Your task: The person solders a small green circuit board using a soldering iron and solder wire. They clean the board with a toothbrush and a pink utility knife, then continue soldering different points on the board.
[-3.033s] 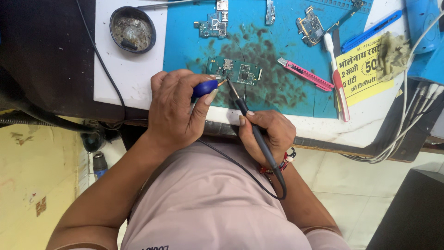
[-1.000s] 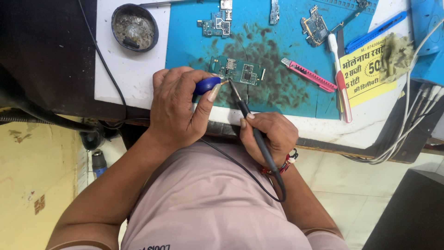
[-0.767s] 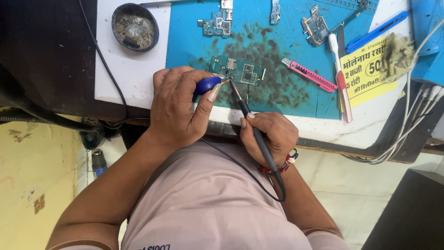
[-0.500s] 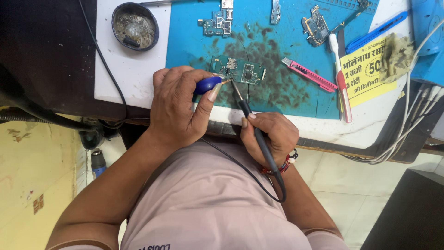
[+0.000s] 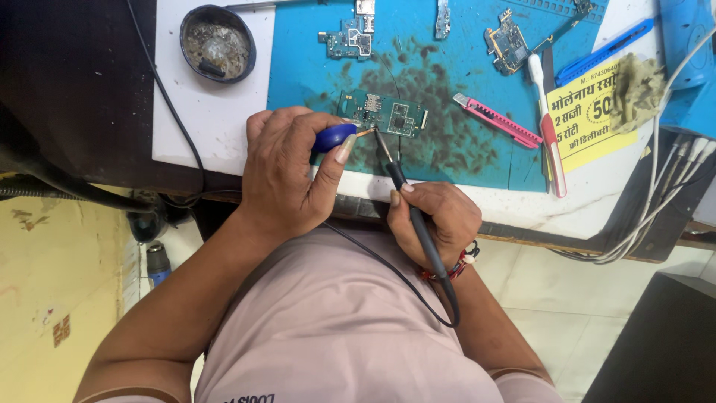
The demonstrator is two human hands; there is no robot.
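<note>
A: Start at the board (image 5: 384,118) — where is it, and what has changed?

B: It lies flat on the blue mat (image 5: 477,160), near the mat's front edge. Against the views from a second and three seconds back, almost nothing has shifted: board, hands and tools sit in the same places. So the work reads as one steady, held contact, not a new step.

A: The hands?

B: Apart, one to each side of the board's near edge. The left hand (image 5: 287,175) is closed around a blue-handled tool (image 5: 333,137), whose fine tip meets the board's left end. The right hand (image 5: 432,224) grips a black iron (image 5: 406,200) like a pen, tip just in front of the board, right beside the other tip.

A: Further out from the board?

B: Behind it, two smaller boards (image 5: 350,37) (image 5: 507,41). To its right a pink knife (image 5: 498,121), then a toothbrush (image 5: 548,130) and a yellow card (image 5: 589,119). Behind and to its left, off the mat, a round dish (image 5: 217,42).

A: What can't you make out?

B: Whether the iron's tip touches the board or only hovers — too small. What the left tool pinches, if anything, is hidden. The iron's cord (image 5: 373,261) runs down across the pink shirt, and the mat's far edge is cut off.
</note>
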